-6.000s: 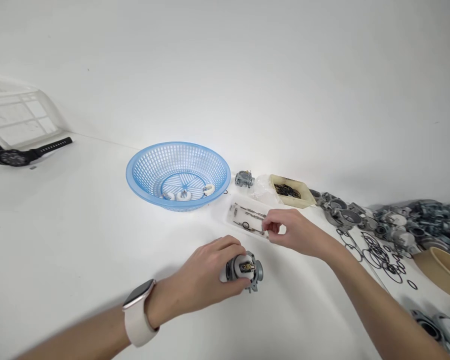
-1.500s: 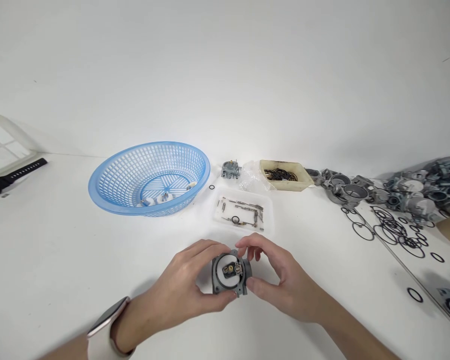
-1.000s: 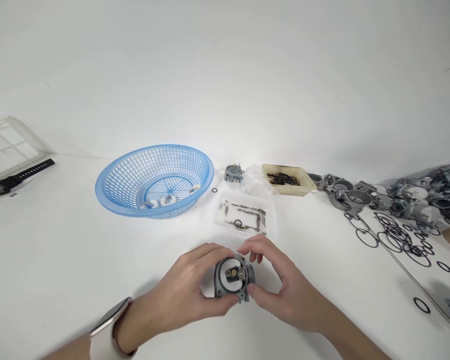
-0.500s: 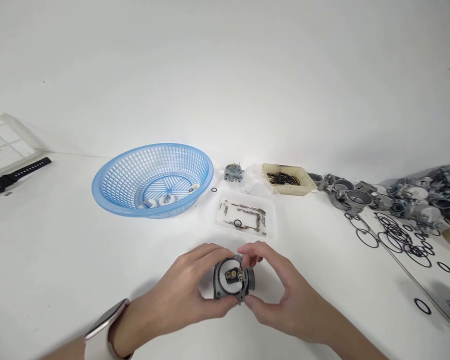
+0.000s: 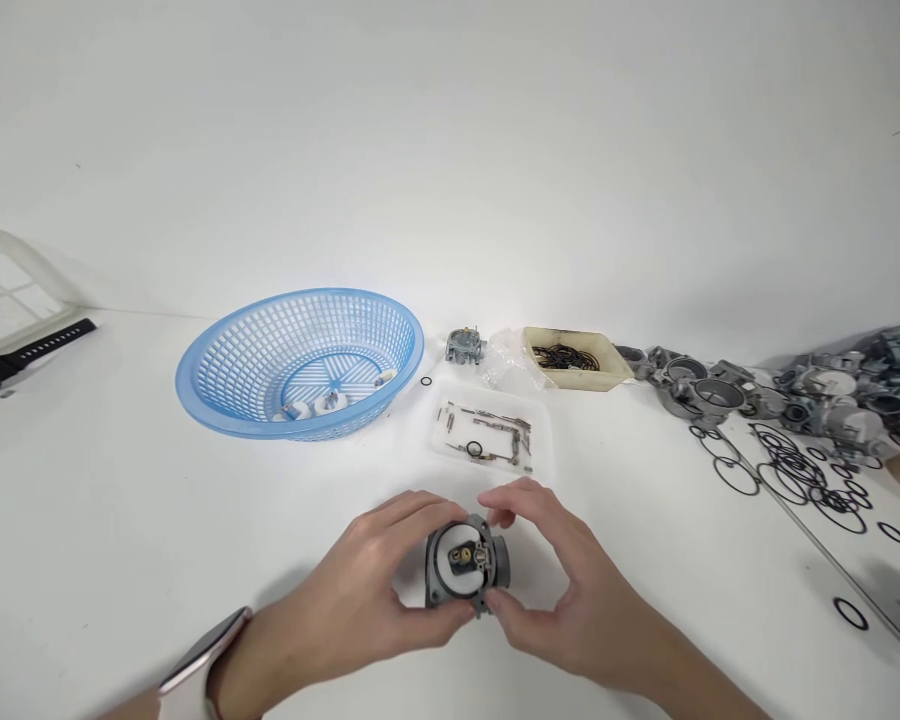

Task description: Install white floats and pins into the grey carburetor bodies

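A grey metal carburetor body [image 5: 433,585] sits low in front of me, its open bowl side facing up. Inside it are a white C-shaped float [image 5: 450,577] and brass jets [image 5: 466,555]. My left hand [image 5: 379,570] grips the body from the left, fingers on the far edge and thumb on the near edge. On the right side, my right hand [image 5: 562,580] curls about the same body. Its thumb rests at the near right corner by the float, and its fingertips are at the far right edge; their exact contact is hidden.
Behind are a blue basket [image 5: 195,400] with white floats, a clear tray [image 5: 544,440] of small metal parts, another carburetor [image 5: 465,346] and a cream tub [image 5: 615,365] of black rings. At right lie carburetor bodies [image 5: 720,395] and loose O-rings [image 5: 787,470]. A black-strapped watch [image 5: 37,350] lies left.
My right fingertips have lifted slightly from the float's hinge end toward the far edge, and the right thumb has shifted a little up. The left hand keeps its grip. The view has shifted slightly.
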Motion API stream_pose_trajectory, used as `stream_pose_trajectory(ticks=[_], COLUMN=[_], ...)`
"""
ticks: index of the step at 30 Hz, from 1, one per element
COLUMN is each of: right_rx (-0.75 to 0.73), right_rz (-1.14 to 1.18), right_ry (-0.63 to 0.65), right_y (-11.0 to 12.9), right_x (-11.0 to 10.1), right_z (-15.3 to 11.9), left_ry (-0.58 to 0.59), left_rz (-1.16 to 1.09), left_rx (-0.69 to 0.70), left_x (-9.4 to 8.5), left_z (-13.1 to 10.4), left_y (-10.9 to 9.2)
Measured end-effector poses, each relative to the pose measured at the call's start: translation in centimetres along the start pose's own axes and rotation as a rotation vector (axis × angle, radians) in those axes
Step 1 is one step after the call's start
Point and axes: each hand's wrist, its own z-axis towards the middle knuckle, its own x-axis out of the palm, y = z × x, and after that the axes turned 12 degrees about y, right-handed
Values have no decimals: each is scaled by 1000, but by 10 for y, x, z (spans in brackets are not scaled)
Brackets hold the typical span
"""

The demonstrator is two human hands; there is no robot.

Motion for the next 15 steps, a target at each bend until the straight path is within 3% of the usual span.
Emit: stream_pose_trajectory(ticks=[3,8,12,15], right_rx=[-1,-19,11,3], right_rz=[-37,25,-20,1], right_ry=[-46,59,-33,-9], right_y=[0,-1,-2,-2], right_x=[0,-2,-1,-1], right_z=[2,2,3,2], left_ry=[-13,2,-11,-5], left_rz=[3,-11,7,9], left_rx=[1,3,18,15], left_x=[1,0,0,-1], left_z=[0,-1,0,0], left_y=[0,-2,-1,0])
